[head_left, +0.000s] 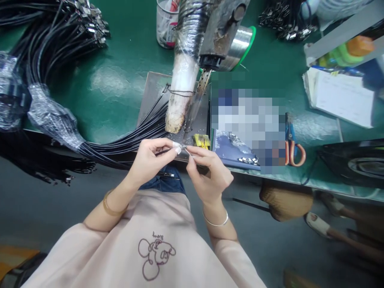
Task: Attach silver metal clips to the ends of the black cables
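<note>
My left hand [151, 158] pinches the end of a thin black cable [132, 140] at the near edge of the green bench. My right hand [207, 170] is closed in a pinch on a small metal connector [183, 148] right at that cable end. The fingertips of both hands meet just below a taped soldering fixture [183, 92]. The cable runs left into a bundle of several black cables [60, 132] wrapped in clear plastic.
A solder spool [241, 42] and a clear cup [165, 24] stand behind the fixture. Orange-handled scissors [292, 150] and small metal parts [247, 160] lie to the right. More cable bundles [54, 36] fill the left. Papers [342, 96] sit far right.
</note>
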A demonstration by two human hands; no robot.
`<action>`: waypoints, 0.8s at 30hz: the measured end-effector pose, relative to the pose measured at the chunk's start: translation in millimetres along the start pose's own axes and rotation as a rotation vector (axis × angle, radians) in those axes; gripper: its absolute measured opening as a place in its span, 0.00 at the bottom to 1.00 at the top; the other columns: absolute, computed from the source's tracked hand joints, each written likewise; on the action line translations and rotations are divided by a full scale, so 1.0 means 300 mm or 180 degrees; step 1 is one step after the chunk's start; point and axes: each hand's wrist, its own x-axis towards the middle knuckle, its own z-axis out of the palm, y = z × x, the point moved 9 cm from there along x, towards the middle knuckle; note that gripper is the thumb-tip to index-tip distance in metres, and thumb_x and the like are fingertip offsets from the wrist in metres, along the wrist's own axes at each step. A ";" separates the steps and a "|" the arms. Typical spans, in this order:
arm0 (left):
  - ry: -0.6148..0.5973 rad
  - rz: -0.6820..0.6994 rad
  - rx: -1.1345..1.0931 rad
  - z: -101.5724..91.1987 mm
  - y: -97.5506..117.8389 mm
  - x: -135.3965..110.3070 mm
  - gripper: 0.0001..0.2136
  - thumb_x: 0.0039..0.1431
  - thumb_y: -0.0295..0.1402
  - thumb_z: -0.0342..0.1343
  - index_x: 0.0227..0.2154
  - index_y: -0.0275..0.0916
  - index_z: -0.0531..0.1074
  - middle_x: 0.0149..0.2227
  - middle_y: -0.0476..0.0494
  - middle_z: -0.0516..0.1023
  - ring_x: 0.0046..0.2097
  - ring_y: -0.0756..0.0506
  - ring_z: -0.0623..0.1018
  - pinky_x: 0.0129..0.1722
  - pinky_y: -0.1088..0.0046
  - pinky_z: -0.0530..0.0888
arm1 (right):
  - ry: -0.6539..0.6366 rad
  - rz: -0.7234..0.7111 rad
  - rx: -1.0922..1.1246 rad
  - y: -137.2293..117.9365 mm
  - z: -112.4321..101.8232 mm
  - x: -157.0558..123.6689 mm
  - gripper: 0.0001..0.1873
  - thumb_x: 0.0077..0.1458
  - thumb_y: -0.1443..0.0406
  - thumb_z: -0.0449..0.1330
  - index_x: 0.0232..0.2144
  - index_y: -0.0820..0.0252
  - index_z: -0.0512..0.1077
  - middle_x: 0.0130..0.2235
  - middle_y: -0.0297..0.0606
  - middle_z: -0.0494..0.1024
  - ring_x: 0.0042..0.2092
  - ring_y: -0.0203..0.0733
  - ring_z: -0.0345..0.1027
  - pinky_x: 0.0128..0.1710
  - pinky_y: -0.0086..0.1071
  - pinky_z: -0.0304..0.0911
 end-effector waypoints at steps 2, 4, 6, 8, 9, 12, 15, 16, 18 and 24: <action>0.0086 0.0020 0.0123 -0.004 0.008 0.003 0.05 0.51 0.31 0.64 0.26 0.35 0.83 0.25 0.46 0.82 0.27 0.50 0.78 0.27 0.78 0.75 | 0.0027 0.0087 0.0074 0.009 0.003 0.004 0.11 0.57 0.76 0.64 0.36 0.55 0.71 0.40 0.36 0.86 0.41 0.38 0.83 0.41 0.31 0.78; 0.0152 0.0062 0.0235 -0.006 0.017 0.006 0.05 0.51 0.31 0.64 0.26 0.35 0.83 0.23 0.47 0.80 0.25 0.51 0.74 0.24 0.80 0.71 | 0.0042 0.0160 0.0111 0.016 0.004 0.009 0.11 0.58 0.76 0.64 0.36 0.55 0.72 0.40 0.35 0.86 0.41 0.38 0.83 0.42 0.31 0.78; 0.0189 0.0101 0.0309 -0.006 0.024 0.008 0.06 0.51 0.31 0.63 0.25 0.35 0.82 0.22 0.47 0.78 0.25 0.52 0.72 0.22 0.80 0.68 | 0.0047 0.0193 0.0131 0.020 0.006 0.013 0.11 0.58 0.76 0.64 0.35 0.54 0.72 0.40 0.34 0.86 0.41 0.38 0.82 0.42 0.32 0.77; 0.0221 0.0130 0.0374 -0.006 0.028 0.009 0.06 0.52 0.32 0.62 0.25 0.35 0.82 0.21 0.48 0.76 0.24 0.53 0.70 0.22 0.80 0.66 | 0.0037 0.0215 0.0146 0.026 0.009 0.014 0.11 0.58 0.76 0.64 0.35 0.54 0.72 0.39 0.34 0.86 0.41 0.38 0.82 0.42 0.33 0.77; 0.0241 0.0144 0.0407 -0.007 0.029 0.009 0.07 0.52 0.31 0.62 0.25 0.34 0.82 0.20 0.49 0.75 0.24 0.53 0.69 0.21 0.81 0.66 | 0.0032 0.0220 0.0148 0.028 0.011 0.014 0.11 0.58 0.76 0.64 0.35 0.54 0.72 0.39 0.34 0.86 0.41 0.38 0.82 0.42 0.33 0.77; 0.0295 0.0188 0.0465 -0.009 0.036 0.009 0.06 0.52 0.31 0.62 0.25 0.34 0.82 0.20 0.49 0.74 0.23 0.54 0.67 0.21 0.81 0.64 | 0.0041 0.0195 0.0137 0.031 0.012 0.017 0.11 0.57 0.76 0.64 0.36 0.54 0.73 0.39 0.34 0.86 0.41 0.39 0.82 0.43 0.34 0.78; 0.0319 0.0218 0.0459 -0.009 0.045 0.008 0.06 0.52 0.30 0.62 0.26 0.34 0.82 0.21 0.48 0.75 0.24 0.54 0.68 0.21 0.81 0.65 | 0.0083 0.0110 0.0128 0.024 0.010 0.023 0.12 0.57 0.77 0.65 0.36 0.55 0.73 0.39 0.34 0.86 0.41 0.38 0.82 0.43 0.33 0.78; 0.0321 0.0241 0.0449 -0.009 0.049 0.008 0.06 0.52 0.30 0.62 0.26 0.34 0.82 0.22 0.48 0.76 0.24 0.54 0.68 0.21 0.81 0.64 | 0.0091 0.0089 0.0113 0.021 0.009 0.026 0.12 0.56 0.77 0.65 0.36 0.55 0.73 0.39 0.35 0.86 0.41 0.38 0.82 0.43 0.33 0.78; 0.0319 0.0290 0.0410 -0.009 0.055 0.008 0.05 0.51 0.29 0.62 0.25 0.34 0.82 0.22 0.48 0.77 0.23 0.54 0.67 0.20 0.82 0.63 | 0.0089 0.0075 0.0062 0.016 0.010 0.029 0.12 0.56 0.77 0.66 0.36 0.55 0.73 0.39 0.35 0.86 0.41 0.38 0.82 0.43 0.33 0.78; 0.0181 0.0161 0.0343 -0.001 0.034 0.004 0.05 0.51 0.28 0.61 0.25 0.34 0.81 0.21 0.49 0.76 0.22 0.55 0.66 0.20 0.82 0.62 | 0.0045 0.0167 0.0092 0.019 0.003 0.015 0.11 0.56 0.75 0.65 0.34 0.54 0.71 0.39 0.35 0.86 0.40 0.39 0.82 0.40 0.32 0.78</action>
